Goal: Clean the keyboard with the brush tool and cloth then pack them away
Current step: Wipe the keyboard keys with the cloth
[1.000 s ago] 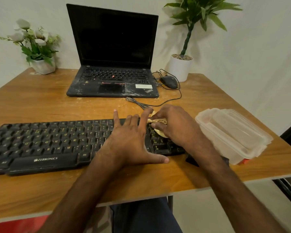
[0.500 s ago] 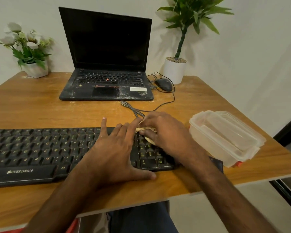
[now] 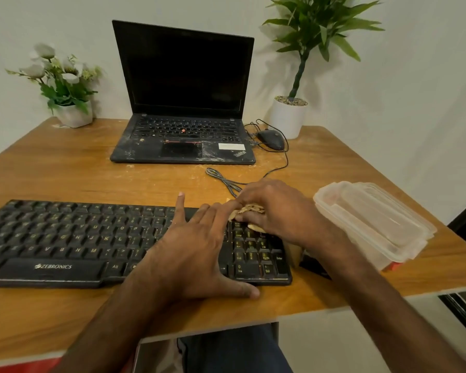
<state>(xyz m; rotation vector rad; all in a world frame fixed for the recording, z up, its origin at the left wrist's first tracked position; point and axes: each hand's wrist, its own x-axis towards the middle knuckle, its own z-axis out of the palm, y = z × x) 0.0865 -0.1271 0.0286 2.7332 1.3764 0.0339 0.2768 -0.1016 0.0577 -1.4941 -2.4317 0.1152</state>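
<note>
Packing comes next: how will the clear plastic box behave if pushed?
Likely light, quick to slide: the plastic box looks thin-walled and empty. It seems propped on something at its near corner, so it may rock. It sits close to the table edge.

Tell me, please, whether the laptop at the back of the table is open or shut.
Open: the laptop has its lid raised upright, with the dark screen facing the camera and its keys and trackpad uncovered.
</note>
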